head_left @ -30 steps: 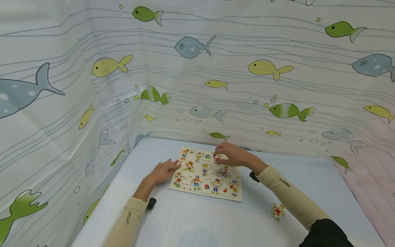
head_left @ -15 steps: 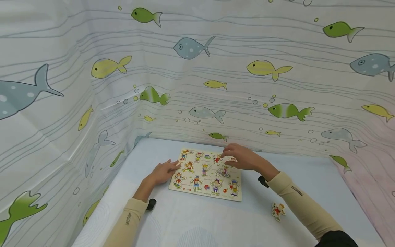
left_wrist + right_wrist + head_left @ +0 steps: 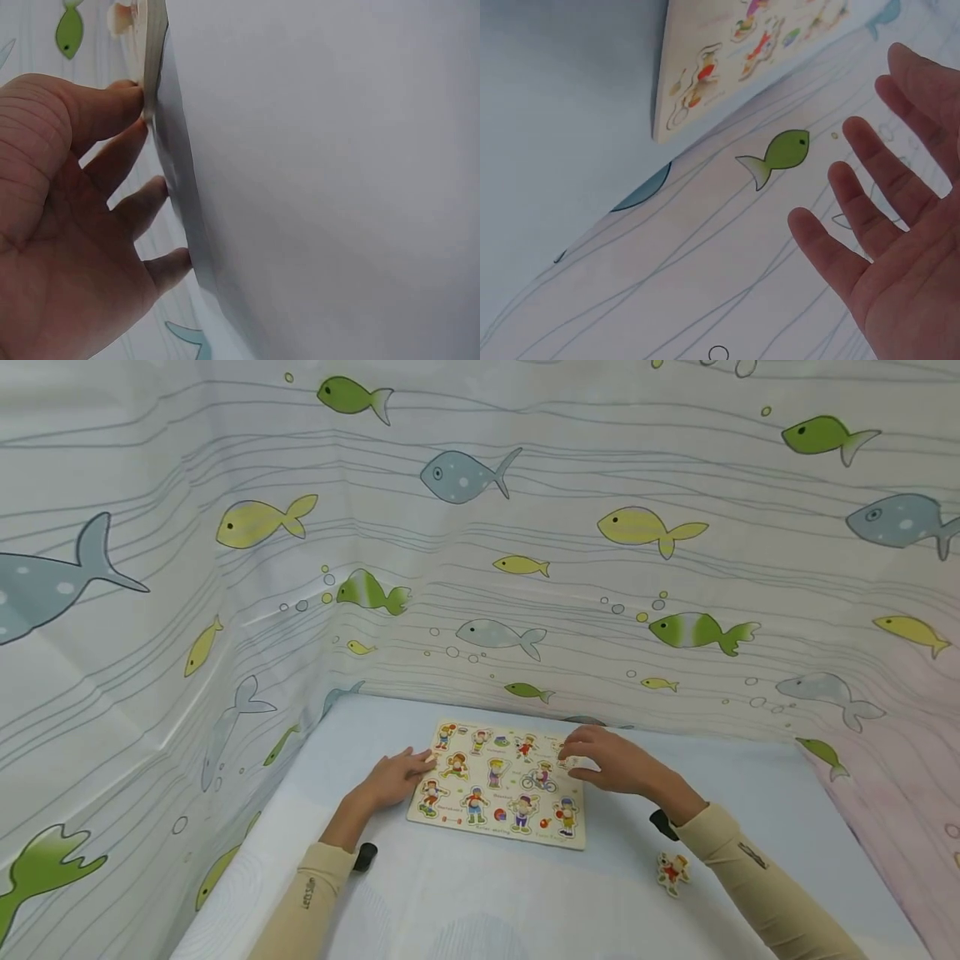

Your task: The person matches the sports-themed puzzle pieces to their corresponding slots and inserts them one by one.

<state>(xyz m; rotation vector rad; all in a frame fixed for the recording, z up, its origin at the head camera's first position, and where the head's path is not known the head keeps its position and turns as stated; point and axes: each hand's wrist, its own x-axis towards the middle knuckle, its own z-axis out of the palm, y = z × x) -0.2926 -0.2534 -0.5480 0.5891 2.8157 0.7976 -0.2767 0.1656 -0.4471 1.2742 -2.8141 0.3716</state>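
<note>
A pale wooden puzzle board with figures of children playing sports lies on the table. My left hand touches the board's left edge; in the left wrist view the thumb and fingertips rest against that edge. Over the board's upper right corner is my right hand, its fingers loosely bent in the head view. The right wrist view shows this hand with spread fingers and nothing in it, apart from the board. A loose puzzle piece, a figure in red, lies right of the board.
A light blue and white cloth covers the table. Behind and to the left rises a white curtain printed with fish and wavy lines. Dark wrist cameras sit under both wrists.
My right hand has moved right across the board's top, from the figure in red to the upper right corner. The left hand stays at the left edge, and the loose piece lies still.
</note>
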